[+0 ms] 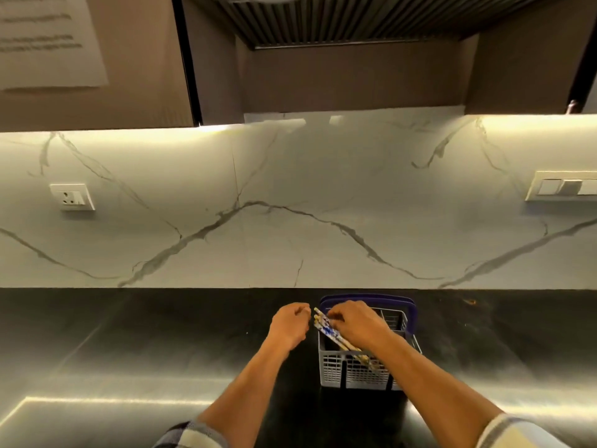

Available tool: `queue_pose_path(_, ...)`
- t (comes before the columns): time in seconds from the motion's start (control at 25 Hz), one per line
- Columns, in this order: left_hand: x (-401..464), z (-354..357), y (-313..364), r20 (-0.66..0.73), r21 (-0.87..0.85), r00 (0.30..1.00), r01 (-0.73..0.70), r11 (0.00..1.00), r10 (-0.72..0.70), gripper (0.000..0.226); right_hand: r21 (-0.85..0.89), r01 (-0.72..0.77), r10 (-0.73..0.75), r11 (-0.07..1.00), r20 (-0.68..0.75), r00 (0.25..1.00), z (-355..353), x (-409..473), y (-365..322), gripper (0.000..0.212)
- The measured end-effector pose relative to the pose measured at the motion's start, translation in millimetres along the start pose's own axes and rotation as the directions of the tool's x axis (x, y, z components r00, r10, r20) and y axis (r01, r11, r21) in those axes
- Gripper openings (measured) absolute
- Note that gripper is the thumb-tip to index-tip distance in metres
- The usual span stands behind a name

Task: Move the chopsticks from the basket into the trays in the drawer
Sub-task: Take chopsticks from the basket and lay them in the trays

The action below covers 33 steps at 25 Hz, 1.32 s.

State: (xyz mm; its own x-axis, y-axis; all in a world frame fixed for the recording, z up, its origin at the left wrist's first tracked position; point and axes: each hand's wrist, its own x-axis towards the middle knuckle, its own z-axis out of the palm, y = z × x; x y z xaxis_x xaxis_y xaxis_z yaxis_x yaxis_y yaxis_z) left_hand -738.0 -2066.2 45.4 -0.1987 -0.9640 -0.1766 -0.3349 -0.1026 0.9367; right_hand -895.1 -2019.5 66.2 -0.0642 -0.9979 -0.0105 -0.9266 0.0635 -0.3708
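Note:
A grey slotted cutlery basket [350,371] with a dark blue handle [410,313] stands on the black counter near the marble wall. Several pale chopsticks with blue patterns [326,328] lean out of it to the upper left. My right hand [357,324] reaches over the basket's top and closes its fingers on the bundle of chopsticks. My left hand [289,324] hovers just left of the chopstick tips, fingers curled, thumb close to the tips; whether it touches them I cannot tell. No drawer or tray is in view.
The black counter [129,344] runs left and right of the basket. A marble backsplash [290,205] rises behind it, with a socket [72,197] at left and a switch plate [563,185] at right. Dark cabinets and a hood hang above.

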Motion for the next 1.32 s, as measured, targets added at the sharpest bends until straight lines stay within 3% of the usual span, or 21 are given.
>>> queue_pose_path(0.12, 5.4, 8.7, 2.6, 0.037, -0.002, 0.999, -0.001, 1.000, 0.002, 0.022, 0.011, 0.032, -0.032, 0.999, 0.048, 0.998, 7.8, 10.0, 10.6, 0.025)
queue_pose_path(0.4, 7.8, 15.2, 3.5, 0.046, -0.086, 0.998, -0.046, 0.995, 0.050, 0.022, 0.071, -0.011, 0.014, 0.997, -0.053, 0.999, 9.8, 20.9, 18.7, 0.025)
queue_pose_path(0.6, 7.9, 11.1, 7.3, 0.028, -0.046, 0.994, -0.100, 0.994, 0.101, 0.018, 0.139, 0.060, -0.057, 0.989, -0.024, 0.998, 8.6, 20.9, 18.2, 0.025)
queue_pose_path(0.84, 1.8, 5.7, 30.2, 0.021, 0.061, 0.979, -0.204, 0.977, 0.203, 0.020, 0.205, 0.093, -0.067, 0.974, -0.131, 0.989, -3.3, 19.2, 18.2, 0.019)
queue_pose_path(1.04, -19.8, -1.0, 75.1, 0.033, 0.067, 0.890, -0.457, 0.887, 0.456, 0.021, 0.271, 0.208, -0.127, 0.940, -0.288, 0.949, -52.3, 6.1, 6.2, 0.018)
queue_pose_path(1.32, -64.5, -10.4, 154.9, -0.076, -0.138, 0.733, -0.679, 0.721, 0.676, 0.019, 0.369, 0.434, -0.208, 0.822, -0.515, 0.832, -133.1, -32.8, -22.3, 0.021)
